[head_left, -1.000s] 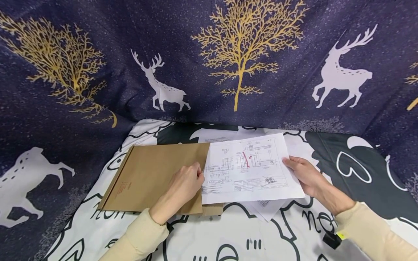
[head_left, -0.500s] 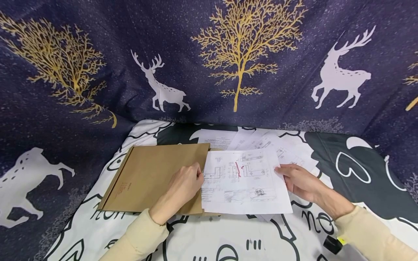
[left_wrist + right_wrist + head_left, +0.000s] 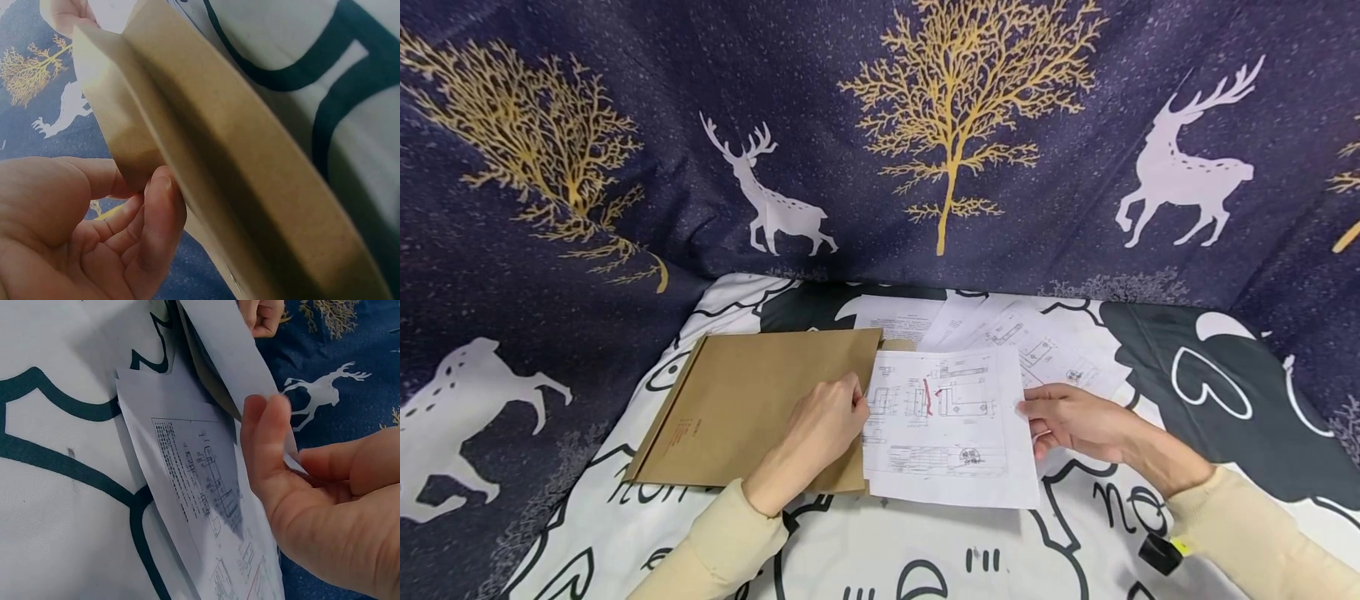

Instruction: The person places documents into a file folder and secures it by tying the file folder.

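A brown kraft-paper document folder (image 3: 760,392) with small red print lies on the left. My left hand (image 3: 823,425) pinches its upper cover at the right edge; in the left wrist view the cover (image 3: 119,94) stands apart from the layer below. With thumb and fingers, my right hand (image 3: 1078,425) holds the right edge of a white drawing sheet (image 3: 955,479) bearing red marks. The sheet's left edge is hidden at the folder's open side, under the cover. In the right wrist view this sheet (image 3: 231,356) is seen edge-on above other printed papers (image 3: 194,481).
Several loose printed sheets (image 3: 1067,350) are spread behind and right of the held sheet. The white bedding-like cloth (image 3: 955,558) carries dark drawn patterns. Behind it hangs a dark blue curtain (image 3: 880,208) with deer and trees.
My right hand has moved left and slightly toward me, carrying the drawing sheet further under the folder's cover. More loose papers behind are now exposed. The left hand stays in place.
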Motion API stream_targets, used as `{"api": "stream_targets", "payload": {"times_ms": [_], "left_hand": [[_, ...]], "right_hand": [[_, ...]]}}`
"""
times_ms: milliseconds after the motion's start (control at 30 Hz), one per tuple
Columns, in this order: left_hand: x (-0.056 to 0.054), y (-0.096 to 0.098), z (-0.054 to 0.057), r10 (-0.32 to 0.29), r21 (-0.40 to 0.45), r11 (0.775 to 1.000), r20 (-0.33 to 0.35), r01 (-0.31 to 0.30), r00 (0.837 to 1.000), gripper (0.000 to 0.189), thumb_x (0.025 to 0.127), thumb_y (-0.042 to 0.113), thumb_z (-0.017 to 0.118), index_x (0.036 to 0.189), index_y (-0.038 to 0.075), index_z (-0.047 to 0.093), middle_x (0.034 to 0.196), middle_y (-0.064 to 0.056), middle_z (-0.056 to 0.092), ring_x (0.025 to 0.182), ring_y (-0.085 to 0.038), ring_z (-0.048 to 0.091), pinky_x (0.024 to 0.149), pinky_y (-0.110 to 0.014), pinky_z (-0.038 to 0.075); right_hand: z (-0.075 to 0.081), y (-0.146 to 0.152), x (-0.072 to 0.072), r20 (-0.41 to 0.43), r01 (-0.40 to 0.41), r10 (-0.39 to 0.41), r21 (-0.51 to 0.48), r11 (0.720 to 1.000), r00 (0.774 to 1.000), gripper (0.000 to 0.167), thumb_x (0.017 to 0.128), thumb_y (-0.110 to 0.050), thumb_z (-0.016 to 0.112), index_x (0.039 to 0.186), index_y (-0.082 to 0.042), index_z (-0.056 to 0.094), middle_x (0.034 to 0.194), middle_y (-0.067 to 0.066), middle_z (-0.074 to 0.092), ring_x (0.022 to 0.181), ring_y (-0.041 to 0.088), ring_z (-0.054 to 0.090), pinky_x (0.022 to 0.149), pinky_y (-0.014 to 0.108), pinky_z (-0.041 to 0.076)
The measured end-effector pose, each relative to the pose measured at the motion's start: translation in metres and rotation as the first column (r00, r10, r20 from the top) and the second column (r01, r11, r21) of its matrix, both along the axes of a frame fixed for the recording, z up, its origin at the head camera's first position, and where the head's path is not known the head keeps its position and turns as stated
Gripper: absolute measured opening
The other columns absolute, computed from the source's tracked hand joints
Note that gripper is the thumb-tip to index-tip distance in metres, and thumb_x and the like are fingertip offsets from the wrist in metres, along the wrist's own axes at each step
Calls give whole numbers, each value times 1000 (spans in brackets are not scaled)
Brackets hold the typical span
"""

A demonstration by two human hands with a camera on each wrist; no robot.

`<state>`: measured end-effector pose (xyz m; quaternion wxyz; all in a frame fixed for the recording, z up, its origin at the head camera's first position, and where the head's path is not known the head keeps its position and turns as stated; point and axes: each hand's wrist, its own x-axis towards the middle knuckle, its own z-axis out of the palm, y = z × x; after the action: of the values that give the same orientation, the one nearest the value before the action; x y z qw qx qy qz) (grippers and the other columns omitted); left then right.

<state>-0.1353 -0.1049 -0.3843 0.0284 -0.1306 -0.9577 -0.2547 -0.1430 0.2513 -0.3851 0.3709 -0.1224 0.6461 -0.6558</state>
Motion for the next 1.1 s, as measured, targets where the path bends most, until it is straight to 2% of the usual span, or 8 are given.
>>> {"api": "stream_targets", "payload": {"times_ms": [167,533,833,1100], "left_hand": [[0,0,-1,-2,-4,1000,-1,2,1000,13,94,7,65,83,10,58,64,1,52,52,-14,48,47,-29,36],[0,0,-1,-5,-1,1000,-10,5,1000,16,93,6,65,81,10,56,63,1,51,52,-14,48,46,-28,36],[0,0,0,-10,5,1000,-13,10,1000,15,94,6,65,82,9,57,61,1,49,50,-13,46,45,-27,34],[0,0,2,-8,1,1000,-10,8,1000,15,94,6,66,82,9,57,61,1,49,50,-13,45,45,-27,34]], "right_hand": [[-2,-4,-2,8,-22,23,-22,1000,1000,35,107,-5,48,132,19,50,111,21,71,82,18,69,72,29,59],[-5,-19,-9,23,31,-31,7,999,999,33,104,-2,55,129,19,53,110,23,70,80,21,68,75,32,59],[-7,-33,-15,9,38,-38,-1,999,999,29,103,-1,54,126,17,54,108,21,70,79,21,69,76,32,59],[-8,-47,-21,5,19,-19,13,1000,1000,30,107,-2,45,129,18,52,98,16,68,81,19,67,78,33,59]]}}
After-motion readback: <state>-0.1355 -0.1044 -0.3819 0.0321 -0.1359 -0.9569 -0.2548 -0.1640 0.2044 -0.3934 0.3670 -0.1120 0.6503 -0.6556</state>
